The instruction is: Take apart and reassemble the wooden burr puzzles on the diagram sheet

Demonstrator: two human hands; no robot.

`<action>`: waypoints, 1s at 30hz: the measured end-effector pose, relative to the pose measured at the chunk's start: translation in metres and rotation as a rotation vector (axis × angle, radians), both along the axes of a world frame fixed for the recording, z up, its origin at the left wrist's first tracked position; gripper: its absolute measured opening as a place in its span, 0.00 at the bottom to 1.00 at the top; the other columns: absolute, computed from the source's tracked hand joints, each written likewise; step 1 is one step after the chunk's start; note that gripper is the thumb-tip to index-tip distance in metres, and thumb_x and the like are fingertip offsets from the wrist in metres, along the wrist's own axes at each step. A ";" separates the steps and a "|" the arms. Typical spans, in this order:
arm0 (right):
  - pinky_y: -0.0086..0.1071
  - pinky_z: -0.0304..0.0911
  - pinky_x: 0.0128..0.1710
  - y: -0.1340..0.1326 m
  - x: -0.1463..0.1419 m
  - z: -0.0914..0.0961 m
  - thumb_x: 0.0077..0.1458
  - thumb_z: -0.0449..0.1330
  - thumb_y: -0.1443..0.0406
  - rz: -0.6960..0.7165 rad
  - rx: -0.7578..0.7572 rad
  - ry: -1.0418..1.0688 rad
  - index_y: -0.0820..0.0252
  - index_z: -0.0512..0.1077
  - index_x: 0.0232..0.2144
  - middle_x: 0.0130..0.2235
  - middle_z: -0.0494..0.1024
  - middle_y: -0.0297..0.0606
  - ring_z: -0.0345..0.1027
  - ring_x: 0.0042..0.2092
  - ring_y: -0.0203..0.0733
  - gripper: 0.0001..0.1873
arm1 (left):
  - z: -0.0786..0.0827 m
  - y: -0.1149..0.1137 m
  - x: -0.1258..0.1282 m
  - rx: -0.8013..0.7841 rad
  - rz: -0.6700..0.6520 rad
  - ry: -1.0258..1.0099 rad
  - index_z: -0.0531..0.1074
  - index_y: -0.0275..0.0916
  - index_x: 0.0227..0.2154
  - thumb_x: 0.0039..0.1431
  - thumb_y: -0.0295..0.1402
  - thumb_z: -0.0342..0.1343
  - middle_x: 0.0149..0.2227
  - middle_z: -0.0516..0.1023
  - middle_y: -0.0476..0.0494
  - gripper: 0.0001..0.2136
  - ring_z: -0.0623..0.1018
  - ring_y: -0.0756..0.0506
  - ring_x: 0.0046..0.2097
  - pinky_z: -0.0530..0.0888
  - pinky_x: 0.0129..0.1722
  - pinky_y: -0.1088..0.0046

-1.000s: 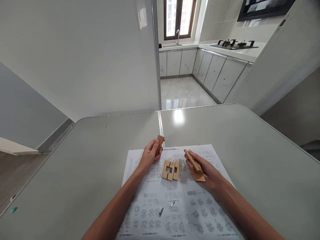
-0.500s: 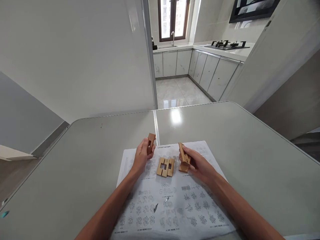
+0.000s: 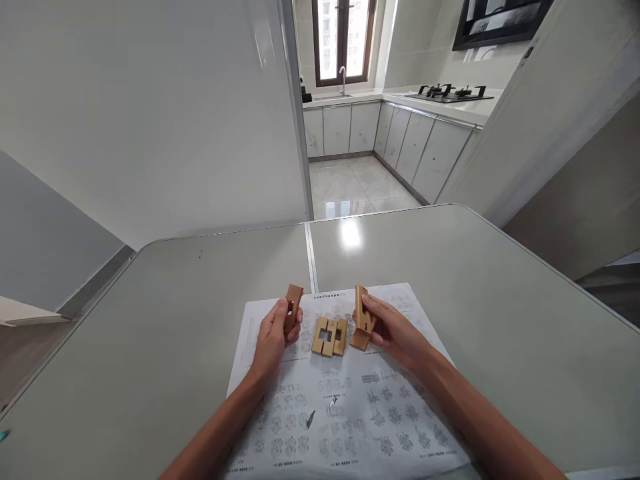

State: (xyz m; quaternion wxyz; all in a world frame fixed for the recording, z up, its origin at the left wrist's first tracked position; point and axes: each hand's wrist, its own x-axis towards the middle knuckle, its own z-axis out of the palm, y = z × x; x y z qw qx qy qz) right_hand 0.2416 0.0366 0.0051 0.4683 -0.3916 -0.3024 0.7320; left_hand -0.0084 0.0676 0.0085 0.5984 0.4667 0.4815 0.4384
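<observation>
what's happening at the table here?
A person sits at a grey table with a printed diagram sheet in front of them. The left hand holds one notched wooden piece upright; the right hand holds another wooden piece. Between the hands, three joined wooden pieces lie flat on the sheet, untouched.

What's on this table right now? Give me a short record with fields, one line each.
Left hand: holds a wooden block upright
Right hand: holds a notched wooden piece on end
Between the hands: grouped wooden pieces lying flat on the sheet
Under them: printed diagram sheet
Surface: grey table with a seam down the middle
Background: kitchen cabinets, window
</observation>
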 end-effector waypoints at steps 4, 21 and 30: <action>0.27 0.47 0.21 -0.001 0.000 -0.003 0.61 0.68 0.45 -0.001 -0.007 0.016 0.58 0.74 0.33 0.27 0.69 0.30 0.51 0.22 0.29 0.22 | -0.002 0.003 0.000 -0.019 -0.017 -0.018 0.72 0.38 0.31 0.69 0.55 0.53 0.26 0.66 0.51 0.23 0.56 0.53 0.24 0.56 0.25 0.75; 0.27 0.46 0.20 -0.003 -0.013 -0.006 0.56 0.70 0.42 0.027 0.028 -0.080 0.58 0.72 0.32 0.26 0.70 0.30 0.55 0.22 0.30 0.26 | -0.006 -0.004 0.002 0.058 -0.180 0.144 0.57 0.42 0.26 0.58 0.55 0.64 0.25 0.54 0.56 0.26 0.55 0.53 0.25 0.55 0.25 0.75; 0.27 0.54 0.20 -0.009 -0.015 -0.010 0.62 0.66 0.44 0.100 0.109 -0.120 0.59 0.76 0.37 0.30 0.73 0.33 0.61 0.22 0.29 0.23 | -0.004 -0.006 0.005 -0.012 -0.291 -0.056 0.67 0.42 0.45 0.72 0.54 0.46 0.28 0.60 0.56 0.19 0.52 0.52 0.25 0.53 0.25 0.75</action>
